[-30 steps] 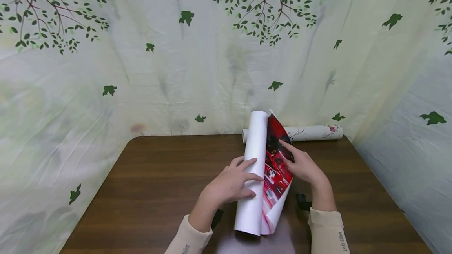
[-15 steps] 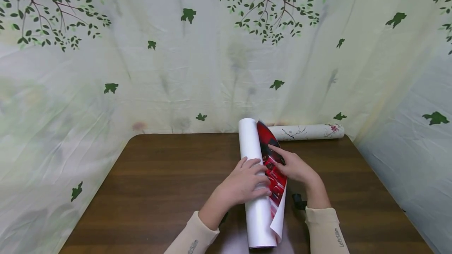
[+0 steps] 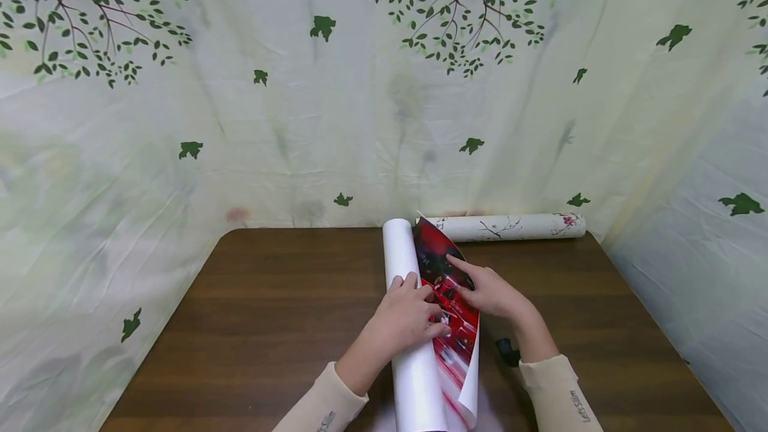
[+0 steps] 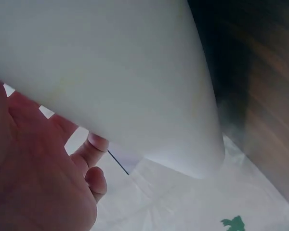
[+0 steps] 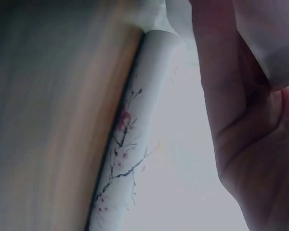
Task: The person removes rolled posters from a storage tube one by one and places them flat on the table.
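Note:
A partly rolled poster (image 3: 420, 385), white outside with a glossy red and black print inside, stands lengthwise on the brown table. Over its white rolled side lies my left hand (image 3: 401, 320), fingers curled across the top toward the printed flap. In the left wrist view, the white roll (image 4: 111, 72) fills much of the picture, and bent fingertips (image 4: 97, 180) show past its edge. My right hand (image 3: 495, 295) grips the loose right edge of the flap, index finger and thumb on the print; its other fingers are mostly hidden behind the sheet.
A second white roll (image 3: 528, 226) with a blossom branch pattern lies along the table's back edge, behind the poster. A pale curtain (image 3: 288, 139) with leaf prints hangs behind the table (image 3: 270, 299). A small black object (image 3: 507, 352) shows by the right wrist.
The poster first shifted slightly right at its near end, then left and toward me. Both hands moved with it, and the left hand's fingers now reach farther across the roll.

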Demonstrator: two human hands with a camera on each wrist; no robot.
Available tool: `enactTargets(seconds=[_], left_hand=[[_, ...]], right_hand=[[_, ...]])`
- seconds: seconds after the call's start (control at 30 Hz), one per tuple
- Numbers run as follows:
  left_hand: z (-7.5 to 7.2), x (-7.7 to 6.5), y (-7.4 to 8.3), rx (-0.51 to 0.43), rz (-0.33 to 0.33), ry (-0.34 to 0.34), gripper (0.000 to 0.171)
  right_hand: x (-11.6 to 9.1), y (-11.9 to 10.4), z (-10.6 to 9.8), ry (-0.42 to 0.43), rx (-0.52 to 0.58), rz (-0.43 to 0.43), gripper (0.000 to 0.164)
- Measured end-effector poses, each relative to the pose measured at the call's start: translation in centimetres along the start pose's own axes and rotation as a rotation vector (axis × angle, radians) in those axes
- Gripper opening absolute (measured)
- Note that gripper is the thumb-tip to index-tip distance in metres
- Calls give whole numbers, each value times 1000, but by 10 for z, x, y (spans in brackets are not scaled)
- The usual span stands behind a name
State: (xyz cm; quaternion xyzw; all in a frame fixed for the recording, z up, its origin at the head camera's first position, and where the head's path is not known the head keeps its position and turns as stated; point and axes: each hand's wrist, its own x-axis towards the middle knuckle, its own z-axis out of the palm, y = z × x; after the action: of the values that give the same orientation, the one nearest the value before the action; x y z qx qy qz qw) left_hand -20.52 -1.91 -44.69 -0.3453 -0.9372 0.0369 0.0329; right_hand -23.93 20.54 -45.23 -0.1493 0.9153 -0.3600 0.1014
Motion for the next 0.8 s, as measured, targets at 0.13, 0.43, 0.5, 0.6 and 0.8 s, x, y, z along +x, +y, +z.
enactTargets(seconds=[0.13, 0.43, 0.5, 0.6, 0.8], left_hand=[[6, -6, -5, 11, -36, -21, 43], [18, -28, -23, 80, -59, 59, 39], [20, -33, -28, 61, -75, 67, 38], [23, -39, -35, 43, -92, 77, 36], [27, -50, -47, 45, -115, 124, 35]], right_hand=[[-2, 5, 3, 5, -34, -5, 69], [-13, 17, 2, 15, 1, -11, 69], [-16, 19, 1, 12, 9, -15, 69], [-19, 22, -1, 15, 18, -22, 70], [-27, 29, -6, 34, 27, -14, 71]])
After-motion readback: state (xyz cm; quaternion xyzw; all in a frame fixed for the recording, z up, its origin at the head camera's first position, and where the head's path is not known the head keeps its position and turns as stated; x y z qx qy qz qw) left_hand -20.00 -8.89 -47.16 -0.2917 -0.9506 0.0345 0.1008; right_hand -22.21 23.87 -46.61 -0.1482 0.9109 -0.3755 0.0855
